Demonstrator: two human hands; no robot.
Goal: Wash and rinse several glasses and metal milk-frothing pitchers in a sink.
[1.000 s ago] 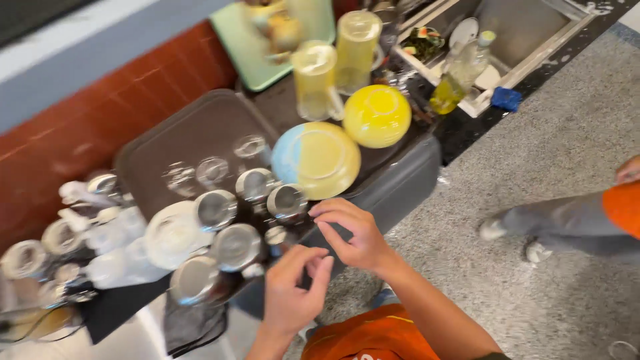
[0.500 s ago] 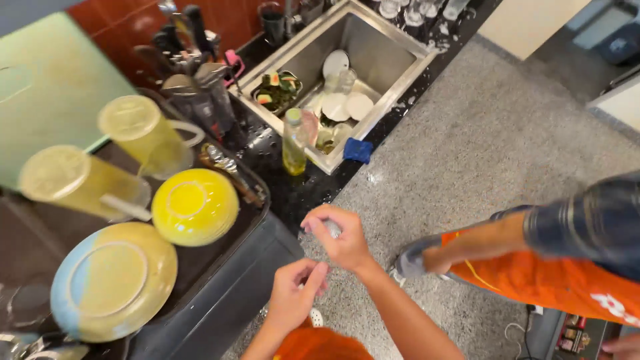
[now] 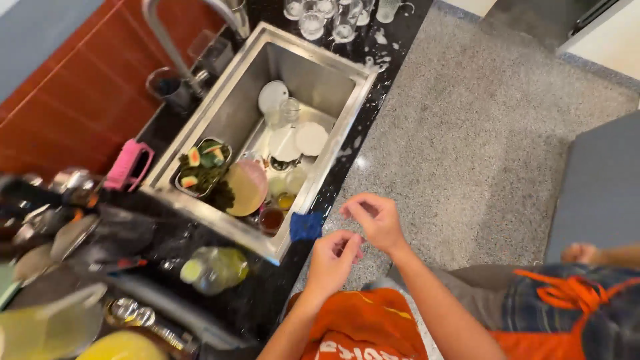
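Observation:
My left hand (image 3: 331,262) and my right hand (image 3: 375,217) are held close together in front of my orange apron (image 3: 363,328), fingers pinched, just off the counter's edge. Whether they hold something small I cannot tell. A blue sponge (image 3: 306,227) lies on the black counter (image 3: 360,80) right beside them, at the near corner of the steel sink (image 3: 200,127). The sink holds white plates (image 3: 299,140), a pinkish plate (image 3: 245,189), glasses and a container of food scraps (image 3: 202,167).
A green bottle (image 3: 215,268) lies on the counter left of my hands. A pink brush (image 3: 128,165), a tap (image 3: 167,40) and cups (image 3: 170,88) stand behind the sink. Glasses (image 3: 333,17) stand at its far end. Another person in an orange apron (image 3: 573,300) stands at right on grey speckled floor.
The view has swung right, from the rack of drying dishes to the sink. My hands stay together, now beside the blue sponge. The other person is closer at right.

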